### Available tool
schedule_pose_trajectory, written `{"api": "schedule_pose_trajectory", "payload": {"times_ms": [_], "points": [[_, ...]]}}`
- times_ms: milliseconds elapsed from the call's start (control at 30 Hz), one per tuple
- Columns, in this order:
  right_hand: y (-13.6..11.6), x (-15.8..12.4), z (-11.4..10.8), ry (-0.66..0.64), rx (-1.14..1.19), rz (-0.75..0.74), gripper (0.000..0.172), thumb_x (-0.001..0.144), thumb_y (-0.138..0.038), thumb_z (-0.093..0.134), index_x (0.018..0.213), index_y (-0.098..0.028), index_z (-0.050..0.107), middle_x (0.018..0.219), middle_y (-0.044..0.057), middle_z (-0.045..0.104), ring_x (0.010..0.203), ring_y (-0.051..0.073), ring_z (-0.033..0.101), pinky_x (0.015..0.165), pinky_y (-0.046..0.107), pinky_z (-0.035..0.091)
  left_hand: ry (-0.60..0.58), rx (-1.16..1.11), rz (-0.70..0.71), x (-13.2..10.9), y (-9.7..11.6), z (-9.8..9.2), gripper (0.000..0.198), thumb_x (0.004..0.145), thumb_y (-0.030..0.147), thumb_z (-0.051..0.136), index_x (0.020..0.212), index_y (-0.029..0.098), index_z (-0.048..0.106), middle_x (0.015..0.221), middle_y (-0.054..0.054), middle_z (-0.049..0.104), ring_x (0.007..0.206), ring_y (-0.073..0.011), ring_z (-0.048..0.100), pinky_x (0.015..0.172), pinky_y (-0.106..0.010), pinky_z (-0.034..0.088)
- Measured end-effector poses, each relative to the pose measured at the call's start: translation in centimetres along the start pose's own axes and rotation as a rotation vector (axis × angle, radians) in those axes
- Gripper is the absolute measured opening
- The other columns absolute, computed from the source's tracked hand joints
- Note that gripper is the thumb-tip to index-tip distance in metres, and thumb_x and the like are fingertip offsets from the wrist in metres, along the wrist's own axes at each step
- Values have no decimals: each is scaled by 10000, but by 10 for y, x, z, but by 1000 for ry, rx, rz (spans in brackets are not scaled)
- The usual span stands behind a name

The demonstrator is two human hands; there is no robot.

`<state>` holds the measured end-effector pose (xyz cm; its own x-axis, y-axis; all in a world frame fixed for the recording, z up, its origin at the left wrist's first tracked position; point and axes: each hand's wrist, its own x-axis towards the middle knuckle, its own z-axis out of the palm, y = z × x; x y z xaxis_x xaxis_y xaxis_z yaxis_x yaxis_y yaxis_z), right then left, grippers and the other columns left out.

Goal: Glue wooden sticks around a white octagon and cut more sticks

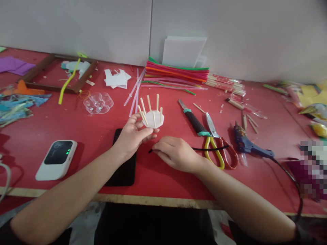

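My left hand pinches the edge of a small white many-sided base, from which several short wooden sticks stand up around the rim. Just to the right and lower, my right hand is closed on a thin black pipe cleaner. A short end of it pokes out past the fingertips, and its longer part runs right over the scissors handles. Under my left wrist lies a black phone, partly covered. Scissors with yellow and red handles lie right of my right hand, beside a black-gripped craft knife.
A blue glue gun with a cable lies at the right. Colored pipe cleaners are stacked at the back by the wall. A white device, a clear plastic palette and a brown frame are on the left.
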<state>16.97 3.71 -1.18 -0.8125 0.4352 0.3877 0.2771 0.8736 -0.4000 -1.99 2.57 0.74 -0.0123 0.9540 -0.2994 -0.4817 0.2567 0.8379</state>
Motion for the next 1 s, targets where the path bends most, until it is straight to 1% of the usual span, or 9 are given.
{"api": "schedule_pose_trajectory", "payload": {"times_ms": [100, 233, 333, 467, 600, 667, 767, 900, 1000], "points": [[-1, 1, -2, 75, 27, 42, 152, 992, -147, 487, 1008, -178, 635, 874, 61, 697, 765, 161, 631, 690, 278, 528, -5, 2, 8, 0, 0, 0, 501, 732, 36, 718, 1139, 193, 472, 944, 0, 729, 777, -131, 733, 707, -248, 600], [-3, 1, -4, 187, 31, 120, 88, 965, -163, 544, 964, -177, 630, 815, 44, 664, 698, 145, 601, 644, 266, 502, -9, 29, 18, -1, 0, -1, 505, 725, 56, 731, 1129, 209, 469, 972, 1, 733, 773, -134, 736, 730, -272, 599], [-4, 3, -5, 262, 22, 133, 60, 966, -190, 583, 951, -179, 640, 783, 33, 657, 665, 128, 597, 632, 253, 504, -8, 57, 19, -2, 1, 0, 514, 722, 60, 728, 1148, 206, 479, 1007, -15, 734, 782, -141, 740, 767, -292, 603], [-5, 5, -7, 392, 23, 157, 38, 940, -167, 623, 924, -179, 655, 741, 21, 655, 632, 112, 595, 607, 237, 508, -14, 53, 26, -2, 0, 0, 525, 710, 55, 738, 1148, 195, 485, 996, -23, 728, 759, -132, 733, 794, -301, 601], [-6, 6, -10, 508, 32, 311, 38, 898, -161, 638, 872, -188, 646, 729, 4, 679, 580, 92, 591, 526, 207, 479, -46, 49, 52, -1, -3, -3, 534, 702, 72, 767, 1126, 207, 471, 1012, -30, 729, 804, -160, 745, 811, -320, 599], [-7, 7, -11, 537, 30, 386, 49, 876, -168, 634, 839, -197, 647, 715, -8, 688, 549, 88, 578, 489, 207, 452, -62, 50, 52, -1, -4, -4, 551, 698, 76, 779, 1133, 214, 471, 1035, -26, 728, 826, -168, 751, 813, -318, 602], [-7, 7, -14, 570, 35, 452, 88, 863, -165, 609, 806, -209, 660, 707, -13, 702, 568, 101, 602, 497, 218, 454, -79, 57, 77, -2, -5, -5, 576, 692, 82, 804, 1149, 224, 484, 1074, -22, 721, 837, -162, 744, 782, -298, 610], [-2, 6, -16, 561, 58, 447, 101, 905, -201, 612, 847, -211, 694, 710, -14, 700, 569, 101, 586, 547, 236, 487, -129, 83, 114, -4, -6, -5, 596, 706, 86, 815, 1169, 244, 474, 1054, -19, 723, 790, -151, 734, 701, -265, 598], [3, 5, -15, 538, 79, 436, 115, 941, -256, 623, 922, -208, 725, 772, 8, 726, 622, 115, 607, 592, 258, 510, -161, 98, 150, -5, -7, -5, 589, 722, 81, 803, 1167, 262, 462, 1033, -6, 729, 760, -152, 743, 697, -267, 591]]}}
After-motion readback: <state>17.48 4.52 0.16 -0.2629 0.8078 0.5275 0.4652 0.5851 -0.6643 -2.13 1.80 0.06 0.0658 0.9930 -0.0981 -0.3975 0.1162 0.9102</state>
